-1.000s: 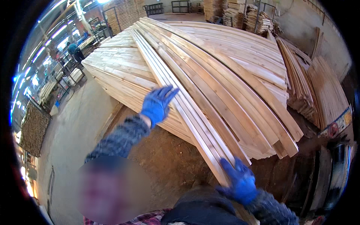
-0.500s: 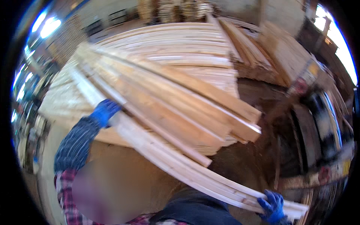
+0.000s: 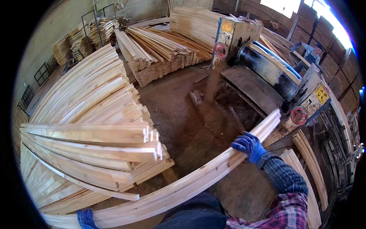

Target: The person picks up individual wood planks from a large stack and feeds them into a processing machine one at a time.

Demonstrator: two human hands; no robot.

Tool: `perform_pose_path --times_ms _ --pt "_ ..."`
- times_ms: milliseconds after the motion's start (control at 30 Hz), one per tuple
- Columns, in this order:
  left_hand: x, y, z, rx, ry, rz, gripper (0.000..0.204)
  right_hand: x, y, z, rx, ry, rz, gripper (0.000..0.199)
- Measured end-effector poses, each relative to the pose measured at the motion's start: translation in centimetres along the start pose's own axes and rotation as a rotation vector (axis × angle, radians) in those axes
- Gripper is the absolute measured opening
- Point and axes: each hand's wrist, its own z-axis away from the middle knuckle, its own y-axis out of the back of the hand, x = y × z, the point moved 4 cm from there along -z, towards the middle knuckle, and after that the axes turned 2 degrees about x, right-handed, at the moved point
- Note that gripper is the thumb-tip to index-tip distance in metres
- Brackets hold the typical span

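Across the front of the person's body in the head view, a bundle of long boards (image 3: pixel 190 184) runs from the lower left edge up toward the roller machine (image 3: pixel 253 89), its far end near the machine's frame; whether they touch cannot be told. The hands are set wide apart along it, probably because so long a load would tip or sag from a single hold, and together they seem to keep the boards' faces pressed into one bundle. At the left, a stack of timber (image 3: pixel 89 93) bears loose boards (image 3: pixel 85 154) lying lengthwise, likely so that their ends stay within easy reach.

The right hand (image 3: pixel 249 148) reaches forward with the elbow bent, its fingers curled over the bundle's upper edge and closed on it. The left hand (image 3: pixel 86 219) is low, its fingers bent around the boards; the picture's edge cuts off its wrist.
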Motion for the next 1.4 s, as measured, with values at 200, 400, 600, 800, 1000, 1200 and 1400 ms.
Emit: perform_pose_path --times_ms 200,400,600,800,1000,1200,1400 --pt "14.0 -2.3 -3.5 0.006 -0.012 0.229 0.107 13.4 -5.5 -1.5 -0.060 -0.251 0.071 0.098" --pt "33.5 -1.2 -15.1 -0.229 -0.012 0.410 0.099 18.9 -11.0 -4.0 -0.187 -0.214 0.035 0.092" --pt "49.1 0.4 -28.5 -0.020 -0.124 0.477 0.102 13.7 -12.9 -6.5 0.104 0.012 -0.325 0.078" --pt "55.6 0.0 -35.0 -0.111 -0.110 0.566 0.101 7.5 -14.2 -10.7 -0.245 0.153 -0.194 0.090" --pt "52.6 2.0 -33.1 0.192 -0.209 0.634 0.102 16.7 -14.4 -10.0 -0.294 0.122 -0.193 0.079" --pt "33.3 -5.5 -21.4 -0.032 0.083 0.229 0.116 25.2 -18.0 -8.2 0.004 0.013 -0.196 0.064" --pt "31.9 -4.8 -23.3 0.002 0.222 0.238 0.098 20.7 -15.9 -9.7 0.078 -0.009 -0.087 0.062"
